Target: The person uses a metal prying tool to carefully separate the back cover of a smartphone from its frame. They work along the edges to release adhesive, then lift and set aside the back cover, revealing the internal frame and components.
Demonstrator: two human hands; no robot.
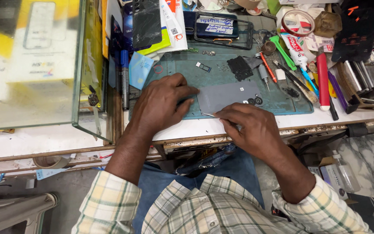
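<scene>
**Two hands on a grey phone, back cover up**

The left hand (161, 102) lies flat, fingers spread, pressing the left end of a grey smartphone (230, 96) that rests back-up on a teal work mat (221, 71). The right hand (249, 128), just below the phone's near edge, pinches thin metal tweezers (209, 115) whose tip touches that edge. Beyond the hands lie a SIM tray (203, 66) and a red-handled screwdriver (268, 67).

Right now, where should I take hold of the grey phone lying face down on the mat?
Grip the grey phone by its long edges at the left end, from above, where the left hand pins it. It lies flat; the right hand works a thin metal tool at the near edge.
</scene>
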